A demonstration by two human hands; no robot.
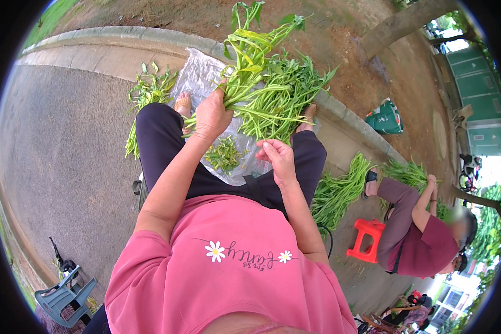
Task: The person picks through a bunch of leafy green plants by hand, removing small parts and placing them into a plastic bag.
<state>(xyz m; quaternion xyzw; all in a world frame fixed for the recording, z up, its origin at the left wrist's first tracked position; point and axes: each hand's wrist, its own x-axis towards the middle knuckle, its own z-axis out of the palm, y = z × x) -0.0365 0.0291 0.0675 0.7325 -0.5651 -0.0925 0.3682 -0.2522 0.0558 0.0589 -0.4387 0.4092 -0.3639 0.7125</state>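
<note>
My left hand [212, 112] grips a bunch of leafy green stems [250, 71], which look like water spinach, with some yellowed leaves at the top. Lower and to the right, my right hand [277, 156] has its thumb and index finger close together near the hanging stem ends; whether a thin piece is between them is unclear. Behind the bunch, a large heap of the same greens [284, 96] lies between my feet. A clear plastic sheet [196, 67] spreads under it. On the sheet, nearer to me, is a small pile of picked leaves and bits [223, 155].
More greens [152, 85] lie beside my left leg. To the right, another pile [342, 188] lies near a seated person [417, 234] handling greens, with a red plastic stool [366, 240] close by. A kerb [346, 117] runs behind; a green bag [386, 117] stands past it.
</note>
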